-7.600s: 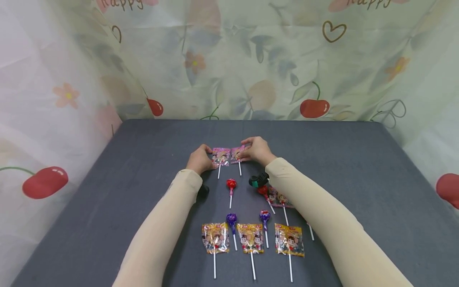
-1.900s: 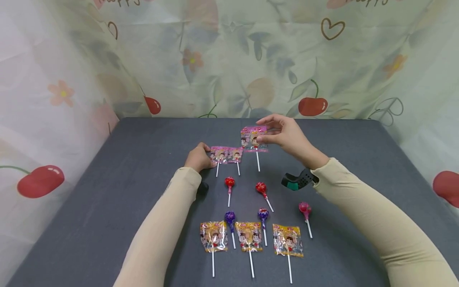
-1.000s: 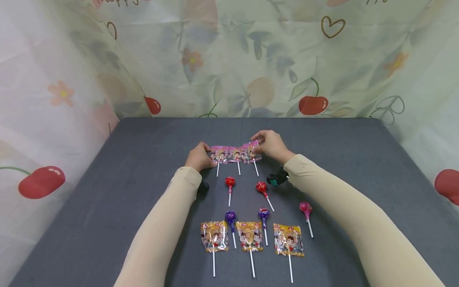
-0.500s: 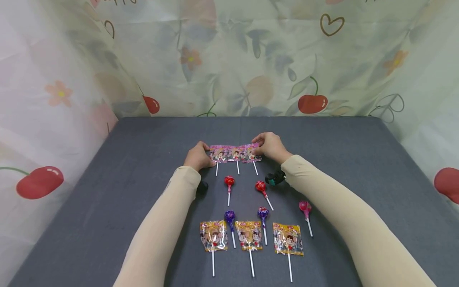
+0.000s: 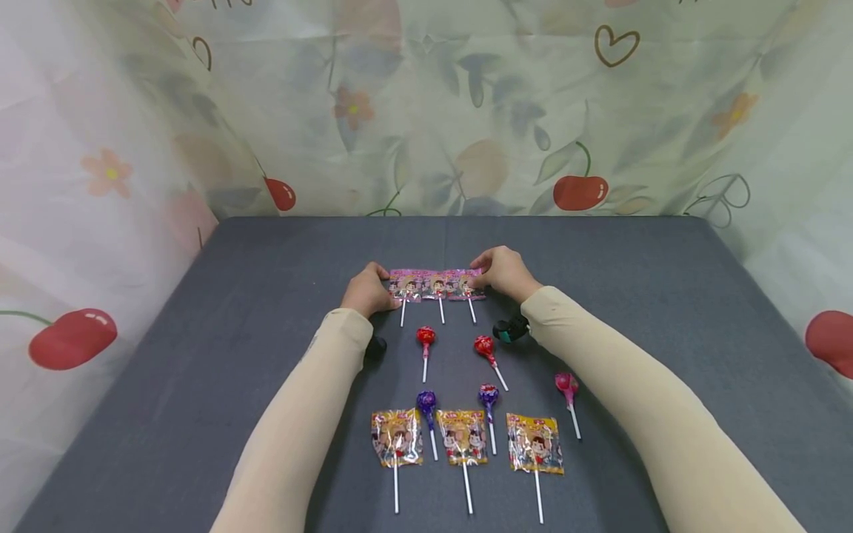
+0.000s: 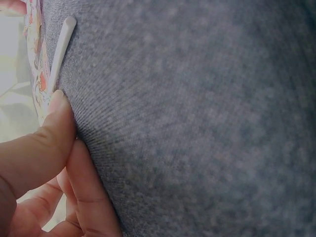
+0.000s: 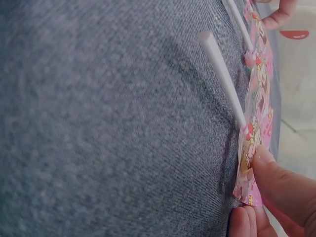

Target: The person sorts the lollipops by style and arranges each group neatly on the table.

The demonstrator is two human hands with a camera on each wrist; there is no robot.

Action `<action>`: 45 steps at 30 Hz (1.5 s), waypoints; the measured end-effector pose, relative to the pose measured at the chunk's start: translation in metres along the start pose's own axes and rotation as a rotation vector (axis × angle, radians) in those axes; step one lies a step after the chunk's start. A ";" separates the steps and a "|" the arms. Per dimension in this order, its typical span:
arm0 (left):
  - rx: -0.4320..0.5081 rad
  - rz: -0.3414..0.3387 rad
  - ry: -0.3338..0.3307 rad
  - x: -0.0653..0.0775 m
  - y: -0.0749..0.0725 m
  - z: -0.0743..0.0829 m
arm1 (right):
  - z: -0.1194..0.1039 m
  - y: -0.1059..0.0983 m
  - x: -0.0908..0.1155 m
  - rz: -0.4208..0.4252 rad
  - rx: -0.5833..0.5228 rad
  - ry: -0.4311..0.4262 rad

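Observation:
Three flat pink-wrapped lollipops lie side by side in a row at the far part of the table, sticks toward me. My left hand [image 5: 369, 291] pinches the outer edge of the left pink lollipop [image 5: 405, 285]; its thumb [image 6: 59, 118] lies by the packet near the white stick. At the other end, my right hand [image 5: 506, 274] holds the right pink lollipop [image 5: 460, 284] by its outer side, thumb [image 7: 269, 165] on the wrapper's face. Between them sits the middle pink lollipop [image 5: 436, 286], its edges meeting both neighbours.
Nearer me lie a red ball lollipop [image 5: 426, 336], another red lollipop [image 5: 484, 346] tilted, and a pink ball lollipop [image 5: 566, 383] by the right sleeve. Two purple lollipops [image 5: 426, 402] stand between yellow-wrapped lollipops [image 5: 396, 438] in the front row. A patterned curtain [image 5: 440, 111] backs the table.
My right hand has brought the third pink lollipop from the right pile to the row's right end, lowered it and straightened it against the middle one. The left hand has stayed put.

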State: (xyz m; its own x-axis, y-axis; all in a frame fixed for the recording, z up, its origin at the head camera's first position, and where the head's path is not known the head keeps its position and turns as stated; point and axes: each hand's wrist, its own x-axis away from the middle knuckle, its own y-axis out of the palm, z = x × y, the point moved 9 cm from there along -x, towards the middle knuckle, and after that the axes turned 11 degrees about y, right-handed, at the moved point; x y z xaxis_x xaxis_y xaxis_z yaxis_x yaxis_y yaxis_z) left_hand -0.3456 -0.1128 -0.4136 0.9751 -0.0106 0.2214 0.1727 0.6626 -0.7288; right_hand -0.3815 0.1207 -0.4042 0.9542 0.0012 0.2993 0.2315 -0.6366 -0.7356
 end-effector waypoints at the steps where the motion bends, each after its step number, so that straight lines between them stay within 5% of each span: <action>1: -0.005 0.001 0.003 0.000 0.000 0.000 | 0.000 0.000 0.000 -0.001 0.001 0.000; 34: -0.015 0.010 0.013 0.000 0.001 0.000 | 0.001 -0.001 -0.001 -0.023 0.006 0.000; 45: 0.000 0.013 0.012 0.001 0.000 0.001 | 0.007 -0.004 -0.002 -0.092 -0.124 -0.007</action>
State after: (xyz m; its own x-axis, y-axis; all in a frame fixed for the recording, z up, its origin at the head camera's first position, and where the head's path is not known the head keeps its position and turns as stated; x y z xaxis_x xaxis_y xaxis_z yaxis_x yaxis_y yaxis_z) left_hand -0.3452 -0.1120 -0.4131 0.9789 -0.0106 0.2042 0.1598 0.6625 -0.7318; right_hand -0.3828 0.1288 -0.4061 0.9316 0.0688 0.3569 0.2928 -0.7241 -0.6245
